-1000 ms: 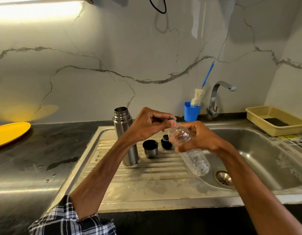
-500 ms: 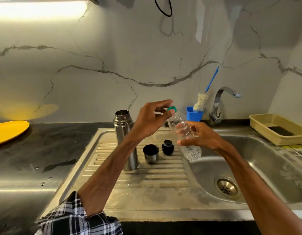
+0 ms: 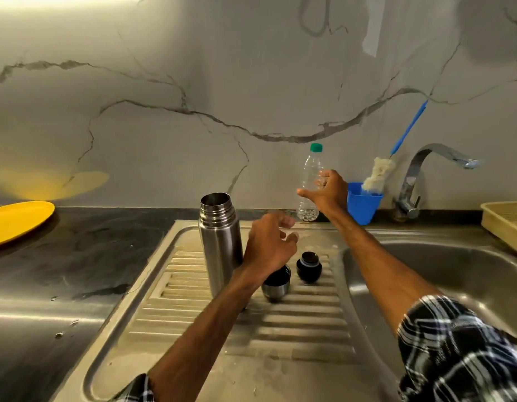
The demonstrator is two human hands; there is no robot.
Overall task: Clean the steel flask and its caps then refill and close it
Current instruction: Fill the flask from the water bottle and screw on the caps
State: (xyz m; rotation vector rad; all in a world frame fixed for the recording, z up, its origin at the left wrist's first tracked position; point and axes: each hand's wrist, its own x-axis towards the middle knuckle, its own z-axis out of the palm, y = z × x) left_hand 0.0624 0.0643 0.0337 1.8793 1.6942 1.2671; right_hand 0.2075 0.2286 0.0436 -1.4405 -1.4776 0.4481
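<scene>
The steel flask (image 3: 219,242) stands upright and uncapped on the ribbed drainboard (image 3: 251,323). Right of it sits its steel cup cap (image 3: 276,290), partly hidden by my left wrist, and the black inner stopper (image 3: 309,266). My left hand (image 3: 269,245) hovers above the cup cap with loosely curled fingers and holds nothing. A clear plastic bottle (image 3: 309,181) with a green cap stands upright at the back ledge against the wall, nearly empty. My right hand (image 3: 328,192) is wrapped around its middle, thumb in front.
A blue cup (image 3: 361,204) holding a blue-handled bottle brush (image 3: 377,172) stands beside the tap (image 3: 411,181). The sink basin (image 3: 454,274) lies at the right, a beige tray (image 3: 506,224) at the far right, a yellow plate (image 3: 16,219) on the dark counter at left.
The bottle, held tilted over the sink before, now stands upright at the back ledge with its green cap on. My left hand has left the cap and dropped over the drainboard.
</scene>
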